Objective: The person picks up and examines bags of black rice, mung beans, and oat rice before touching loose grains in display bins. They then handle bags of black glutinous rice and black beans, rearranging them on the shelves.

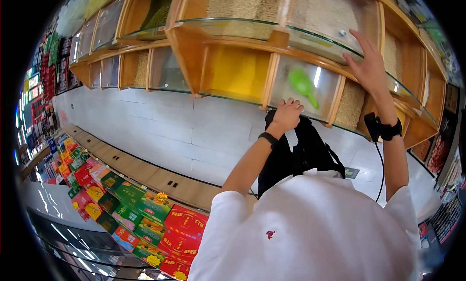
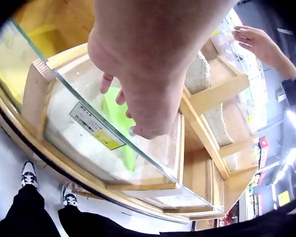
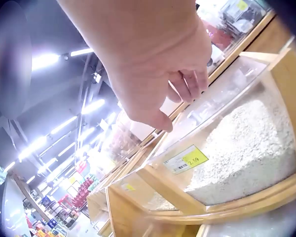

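A bright green scoop (image 1: pixel 303 85) lies beneath the clear lid (image 1: pixel 324 82) of a lower bin holding pale grain or flour. My left hand (image 1: pixel 287 115) is at that bin's front edge, its fingers curled at a small round lid knob (image 2: pixel 132 131), which it pinches. Part of the scoop is hidden behind this hand in the left wrist view. Higher up, my right hand (image 1: pixel 367 67) reaches over the glass front of an upper bin, fingers spread and holding nothing. Whitish grain (image 3: pixel 246 140) fills the bin below it, and another lid knob (image 1: pixel 342 32) is to its left.
Wooden bins (image 1: pixel 187 63) with glass fronts run in two tiers. A yellow-lined bin (image 1: pixel 238 71) adjoins the scoop's bin on the left. Price labels (image 2: pixel 96 126) are fixed to the glass. Behind, across the tiled floor (image 1: pixel 165 130), stand stacked red and green boxes (image 1: pixel 182 232).
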`<state>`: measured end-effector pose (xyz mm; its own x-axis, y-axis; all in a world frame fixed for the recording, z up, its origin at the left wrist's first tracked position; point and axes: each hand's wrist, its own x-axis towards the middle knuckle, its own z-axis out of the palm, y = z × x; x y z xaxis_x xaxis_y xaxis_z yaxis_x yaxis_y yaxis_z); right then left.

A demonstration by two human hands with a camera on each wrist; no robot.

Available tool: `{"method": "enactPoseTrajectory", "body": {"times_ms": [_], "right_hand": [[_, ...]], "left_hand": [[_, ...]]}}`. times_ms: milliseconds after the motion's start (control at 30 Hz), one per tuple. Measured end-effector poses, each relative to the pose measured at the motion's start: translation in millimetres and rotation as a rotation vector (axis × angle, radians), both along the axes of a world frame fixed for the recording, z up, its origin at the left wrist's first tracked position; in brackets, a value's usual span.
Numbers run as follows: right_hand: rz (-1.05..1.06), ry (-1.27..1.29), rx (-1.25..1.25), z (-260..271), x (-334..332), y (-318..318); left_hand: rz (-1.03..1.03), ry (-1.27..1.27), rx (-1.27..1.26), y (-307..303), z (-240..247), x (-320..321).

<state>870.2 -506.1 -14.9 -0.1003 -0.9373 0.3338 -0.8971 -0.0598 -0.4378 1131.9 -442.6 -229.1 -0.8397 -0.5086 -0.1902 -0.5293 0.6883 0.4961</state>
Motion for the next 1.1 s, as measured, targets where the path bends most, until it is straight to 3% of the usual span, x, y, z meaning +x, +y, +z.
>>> {"method": "enactPoseTrajectory", "body": {"times_ms": [67, 200, 300, 400, 433, 533, 567, 600, 667, 800, 1100], "right_hand": [[-0.065, -0.009, 0.140, -6.9, 0.7, -2.7], [-0.018, -0.037, 0.120, -15.3, 2.9, -8.7], [-0.035, -0.024, 0.122, -14.3, 8.4, -15.5], [-0.026, 0.060, 0.105, -25.4, 2.0, -18.7], [-0.005, 0.070, 0.067, -26.5, 1.4, -19.4], [-0.003, 0.105, -0.077, -26.6, 4.3, -28.3], [0.003, 0.046, -0.001, -26.5, 1.5, -29.6], [0.006, 0.030, -0.021, -29.2, -0.8, -32.5], [-0.018, -0.041, 0.087, -37.6, -1.1, -30.6], [0.008, -0.041, 0.073, -32.3, 4.6, -23.4], [-0.077, 0.013, -0.002, -30.0, 31.9, -15.9]], "left_hand": [[-0.001, -0.022, -0.002, 1.4, -0.2, 2.4], [0.008, 0.120, -0.012, 3.3, -3.1, 40.9], [0.232, 0.285, 0.102, 2.3, -5.4, 87.7], [0.510, 0.141, 0.202, 16.2, -9.6, 160.8], [0.567, 0.147, 0.147, 31.5, -30.1, 193.2], [0.713, -0.045, 0.153, 75.2, -31.3, 267.5], [0.773, -0.117, 0.180, 90.2, -17.2, 280.7], [0.813, -0.112, 0.193, 112.3, -34.0, 303.2], [1.003, -0.117, 0.361, 131.4, -1.3, 307.1], [1.082, -0.033, 0.400, 166.6, 12.0, 312.4], [1.284, 0.255, 0.391, 164.9, -30.5, 338.0]]}}
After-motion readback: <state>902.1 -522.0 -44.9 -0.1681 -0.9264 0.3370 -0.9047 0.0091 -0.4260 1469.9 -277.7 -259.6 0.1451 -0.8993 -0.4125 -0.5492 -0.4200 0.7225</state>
